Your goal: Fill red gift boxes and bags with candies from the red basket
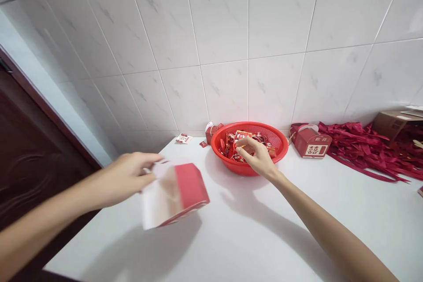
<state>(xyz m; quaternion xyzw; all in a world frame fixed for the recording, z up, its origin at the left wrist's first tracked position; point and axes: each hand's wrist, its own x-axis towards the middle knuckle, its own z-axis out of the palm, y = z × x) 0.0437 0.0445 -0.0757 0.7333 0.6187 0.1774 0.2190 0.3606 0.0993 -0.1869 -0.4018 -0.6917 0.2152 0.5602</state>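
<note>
My left hand (128, 176) grips a red-and-white paper gift box (193, 187) by its left edge, above the white table. The box is tilted, blurred by motion, and its pale inside shows. Over the red plastic basket (231, 167) is my right hand (256, 154), thumb and forefinger drawn together at the wrapped candies (243, 134). Whatever sits between those fingertips is too small to make out. Several red wrapped sweets fill the basket, partly covered by the hand.
A closed red gift box (310, 143) stands right of the basket, beside a heap of dark red ribbons (357, 145) and a cardboard box (390, 123). Another red box (211, 132) is behind the basket. A small printed card (183, 139) lies near the wall.
</note>
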